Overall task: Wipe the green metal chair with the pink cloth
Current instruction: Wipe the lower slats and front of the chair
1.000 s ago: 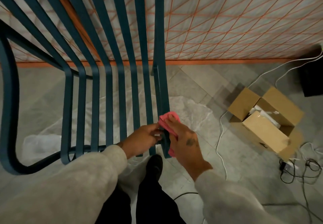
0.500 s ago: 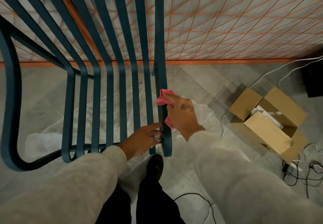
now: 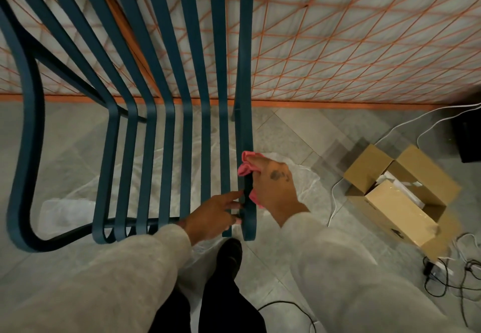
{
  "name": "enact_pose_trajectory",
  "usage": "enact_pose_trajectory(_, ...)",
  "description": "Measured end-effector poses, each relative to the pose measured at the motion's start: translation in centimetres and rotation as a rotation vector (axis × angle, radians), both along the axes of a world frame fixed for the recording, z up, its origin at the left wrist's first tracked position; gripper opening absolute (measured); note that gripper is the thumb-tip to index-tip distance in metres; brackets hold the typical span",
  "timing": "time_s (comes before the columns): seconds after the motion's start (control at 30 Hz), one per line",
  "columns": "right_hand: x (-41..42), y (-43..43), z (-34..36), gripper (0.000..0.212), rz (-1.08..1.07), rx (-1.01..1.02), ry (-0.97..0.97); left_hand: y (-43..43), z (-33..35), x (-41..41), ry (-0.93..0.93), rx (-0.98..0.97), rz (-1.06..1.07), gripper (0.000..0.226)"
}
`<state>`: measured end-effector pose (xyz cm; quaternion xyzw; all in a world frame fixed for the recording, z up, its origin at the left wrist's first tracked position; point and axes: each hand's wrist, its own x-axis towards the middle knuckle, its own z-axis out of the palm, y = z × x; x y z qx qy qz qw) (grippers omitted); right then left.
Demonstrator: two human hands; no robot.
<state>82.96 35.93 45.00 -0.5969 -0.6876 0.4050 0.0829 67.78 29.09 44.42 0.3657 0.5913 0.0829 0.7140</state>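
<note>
Green metal chair [image 3: 244, 59]: standing on the tiled floor [image 3: 65, 150] over a clear plastic sheet [image 3: 304, 179], probably laid to catch dirt; slatted seat filling the left of the view.

Pink cloth [image 3: 246, 170]: being pressed around the outermost right seat slat, roughly midway along the seat, bunched so as to cover top and side edge at once.

Right hand [image 3: 276, 187]: gripping the cloth, fingers [image 3: 256, 162] curling over it and the slat, apparently for a stroke along the slat's length.

Left hand [image 3: 210, 215]: holding nothing, fingers [image 3: 231, 197] lying fairly straight, tips touching the same slat just nearer the front edge, seemingly steadying the chair against the wiping push.

Progress, as judged: wiping under way on this slat; condition of the other slats not showing.

Open cardboard box [image 3: 398, 197] and cables [image 3: 442, 275]: lying well apart to the right, not interfering.
</note>
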Motion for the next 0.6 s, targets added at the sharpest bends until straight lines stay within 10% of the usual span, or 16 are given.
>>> enact_pose_trajectory(0.23, 0.4, 1.1, 4.5, 0.018, -0.404, -0.149, 0.421, 1.1, 1.9, -2.3, 0.117, 0.192, 0.133, 0.041)
enact_pose_trajectory(0.6, -1.7, -0.5, 15.3, 0.024, -0.408, -0.324, 0.813, 2.5, 13.5, -5.5, -0.071, 0.338, 0.418, 0.051)
